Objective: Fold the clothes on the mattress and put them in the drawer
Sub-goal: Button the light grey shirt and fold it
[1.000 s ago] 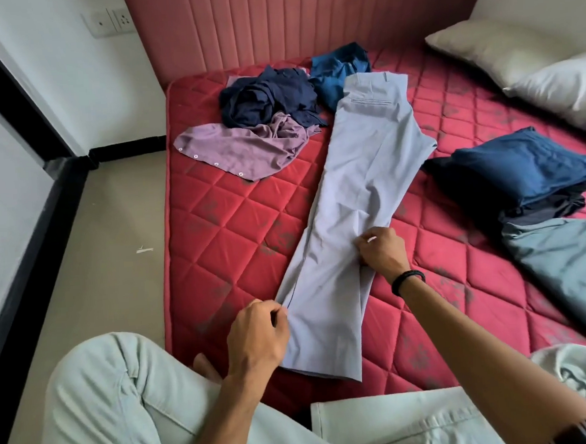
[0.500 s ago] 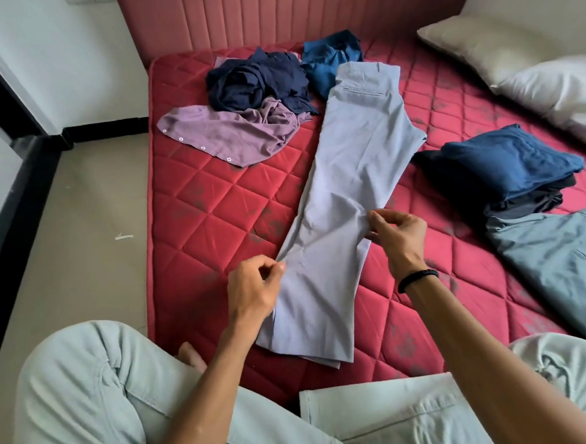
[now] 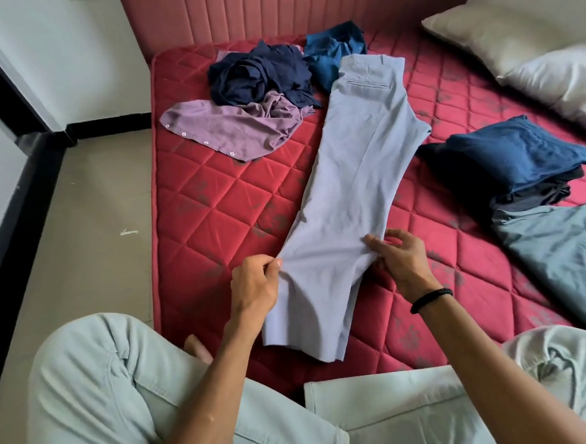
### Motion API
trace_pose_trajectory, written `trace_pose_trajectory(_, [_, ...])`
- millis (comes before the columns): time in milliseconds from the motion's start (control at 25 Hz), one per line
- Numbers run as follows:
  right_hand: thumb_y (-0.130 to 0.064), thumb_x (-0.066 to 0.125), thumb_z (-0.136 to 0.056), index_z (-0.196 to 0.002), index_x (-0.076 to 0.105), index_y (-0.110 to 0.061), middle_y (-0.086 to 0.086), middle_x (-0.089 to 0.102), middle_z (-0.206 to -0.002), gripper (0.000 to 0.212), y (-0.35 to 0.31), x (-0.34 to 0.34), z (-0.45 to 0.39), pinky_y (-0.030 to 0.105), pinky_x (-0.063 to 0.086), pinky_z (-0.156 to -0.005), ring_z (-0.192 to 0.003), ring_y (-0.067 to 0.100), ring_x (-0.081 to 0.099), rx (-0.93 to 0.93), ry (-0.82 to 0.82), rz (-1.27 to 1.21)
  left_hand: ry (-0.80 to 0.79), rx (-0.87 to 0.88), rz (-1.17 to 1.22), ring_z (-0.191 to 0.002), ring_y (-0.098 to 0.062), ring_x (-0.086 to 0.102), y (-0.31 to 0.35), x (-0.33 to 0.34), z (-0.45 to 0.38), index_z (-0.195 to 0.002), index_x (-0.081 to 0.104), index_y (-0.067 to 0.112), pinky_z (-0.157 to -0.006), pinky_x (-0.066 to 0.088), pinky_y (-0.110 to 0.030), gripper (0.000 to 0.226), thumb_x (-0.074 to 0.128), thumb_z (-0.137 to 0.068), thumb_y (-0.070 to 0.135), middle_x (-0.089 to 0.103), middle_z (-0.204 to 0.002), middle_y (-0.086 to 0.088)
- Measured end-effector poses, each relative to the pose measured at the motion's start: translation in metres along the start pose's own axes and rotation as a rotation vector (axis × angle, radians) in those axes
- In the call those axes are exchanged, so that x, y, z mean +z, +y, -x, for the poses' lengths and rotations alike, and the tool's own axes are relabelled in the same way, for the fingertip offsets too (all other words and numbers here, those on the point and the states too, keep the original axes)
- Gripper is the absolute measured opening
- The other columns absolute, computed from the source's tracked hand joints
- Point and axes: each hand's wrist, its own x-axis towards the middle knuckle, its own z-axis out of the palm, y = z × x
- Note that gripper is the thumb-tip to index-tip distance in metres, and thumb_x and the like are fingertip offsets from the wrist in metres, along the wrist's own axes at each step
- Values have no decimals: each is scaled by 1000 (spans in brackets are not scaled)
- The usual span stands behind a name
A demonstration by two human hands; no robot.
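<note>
Between my two hands, on the red quilted mattress (image 3: 215,206), lie the light grey trousers (image 3: 357,170), folded leg on leg, waistband far from me and hems near my knees. My left hand (image 3: 254,286) pinches the left edge of the legs between thumb and curled fingers, lifting the cloth a little. My right hand (image 3: 398,260) grips the opposite edge, thumb on top of the fabric and fingers curled beneath and beside it; a black band (image 3: 431,300) sits on that wrist. No drawer or other container shows from where I look. Beyond the trousers to the left lies an unfolded heap: a purple shirt (image 3: 234,129), a navy garment (image 3: 262,76) on it, and a teal-blue one (image 3: 333,54) touching the waistband. To the right, well apart from my hand, sits a folded blue stack (image 3: 514,156), with grey-blue trousers (image 3: 561,250) just beside it. Two pillows (image 3: 528,59) lie at the far right corner
</note>
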Motion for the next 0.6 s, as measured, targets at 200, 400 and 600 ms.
trace_pose_trajectory(200, [-45,86,-81,-106,70,-9,8,75,-79,47,4,0,12,24,45,-44,-46,11,57,-11,-25,165,-70,-65,-134,-94,-46,63,3,5,6,-86,62,18,-77,48,-47,47,45,-102,59,72,-92,-17])
trace_pose_trajectory(400, [-31,90,-79,-98,74,-4,10,74,-74,36,13,0,39,26,42,-47,-54,20,55,31,-328,306,-61,-83,-241,-89,-39,66,-4,-5,14,-86,65,22,-72,50,-41,39,70,-85,61,71,-86,-6])
trace_pose_trajectory(600, [-45,85,-73,-69,63,-8,6,68,-66,43,22,6,32,40,46,-58,-59,20,59,-19,-27,447,-25,-6,-252,-95,-34,64,9,-1,25,-84,71,19,-85,49,-41,28,71,-91,46,62,-100,-10])
